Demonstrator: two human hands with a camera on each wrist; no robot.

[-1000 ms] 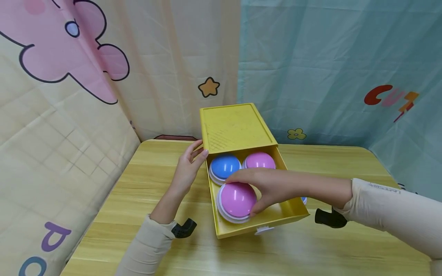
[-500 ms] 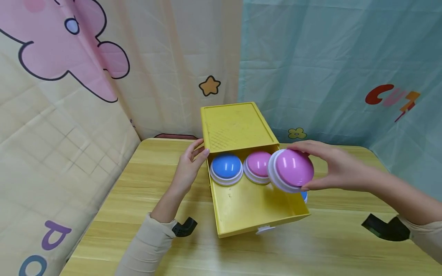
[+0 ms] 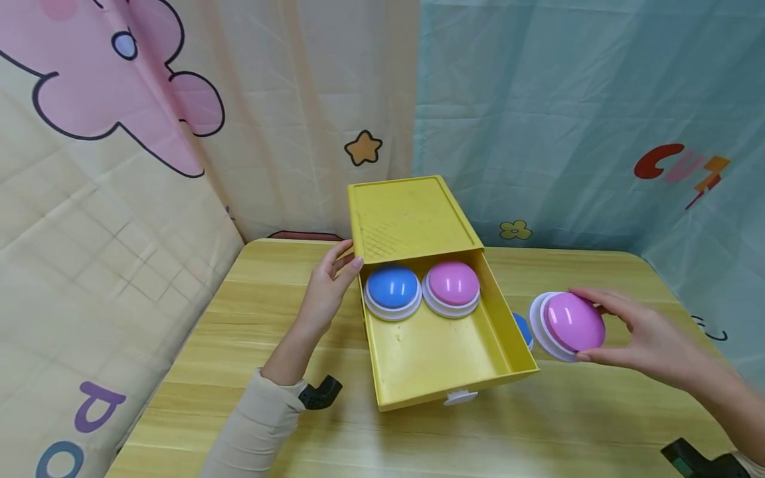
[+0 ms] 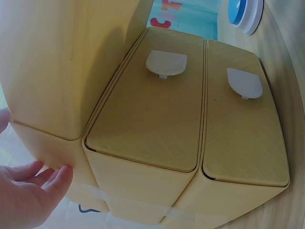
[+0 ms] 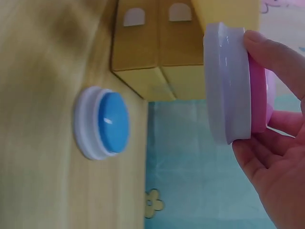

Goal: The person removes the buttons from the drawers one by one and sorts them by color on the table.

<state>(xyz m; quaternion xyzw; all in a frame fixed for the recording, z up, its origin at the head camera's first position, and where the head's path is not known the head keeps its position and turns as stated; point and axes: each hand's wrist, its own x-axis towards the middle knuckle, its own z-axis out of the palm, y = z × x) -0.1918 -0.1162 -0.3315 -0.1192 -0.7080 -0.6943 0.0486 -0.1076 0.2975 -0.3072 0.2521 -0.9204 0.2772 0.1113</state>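
Note:
A pink dome push button with a white base is held in my right hand, off to the right of the yellow drawer unit. Thumb and fingers grip its rim, and the button is tilted, clear of the table in the right wrist view. My left hand rests its fingertips on the unit's left side, near the front edge of the top. In the pulled-out top drawer a blue push button and another pink push button sit side by side at the back.
Another blue push button stands on the wooden table right of the unit, partly hidden by the drawer in the head view. Two lower drawers with white handles are closed. Printed curtains hang behind the table.
My right hand has lifted the nearer pink push button out of the drawer and carried it right, past the drawer's side, then lower. The left hand has stayed against the unit.

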